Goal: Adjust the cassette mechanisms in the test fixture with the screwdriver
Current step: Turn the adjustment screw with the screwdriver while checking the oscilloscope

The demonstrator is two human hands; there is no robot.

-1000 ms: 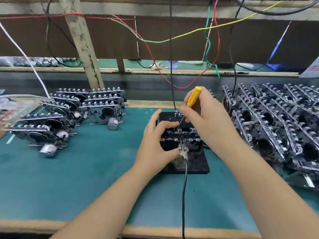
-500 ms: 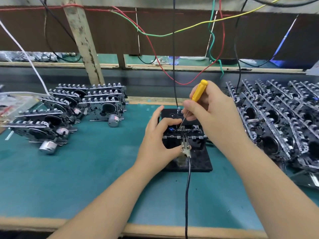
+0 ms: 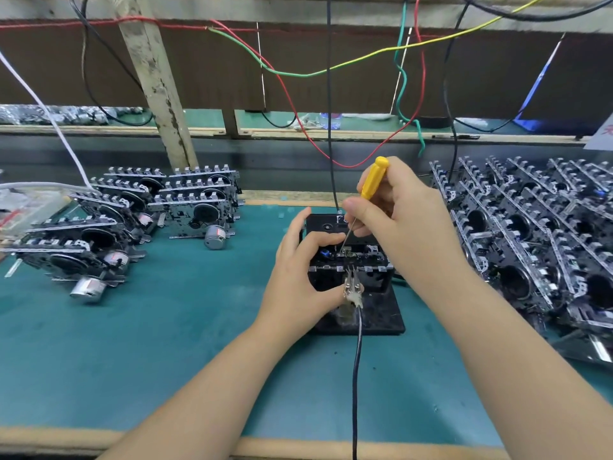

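A slim yellow-handled screwdriver (image 3: 374,178) is pinched upright in the curled fingers of the right hand (image 3: 403,220), its thin shaft angled down into the black-and-silver cassette mechanism (image 3: 360,260) seated in the flat black test fixture (image 3: 381,313). The mechanism's left side is gripped by the left hand (image 3: 300,277), thumb and fingers curled around it. Further metal cassette mechanisms are stacked left (image 3: 139,220) and right (image 3: 530,240) of the fixture on the green bench mat (image 3: 149,343).

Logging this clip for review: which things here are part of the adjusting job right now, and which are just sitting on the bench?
In use:
right hand gripping the yellow screwdriver
left hand holding the cassette mechanism
black test fixture
clip lead

Lying about:
stack of mechanisms at left
pile of mechanisms at right
hanging wires
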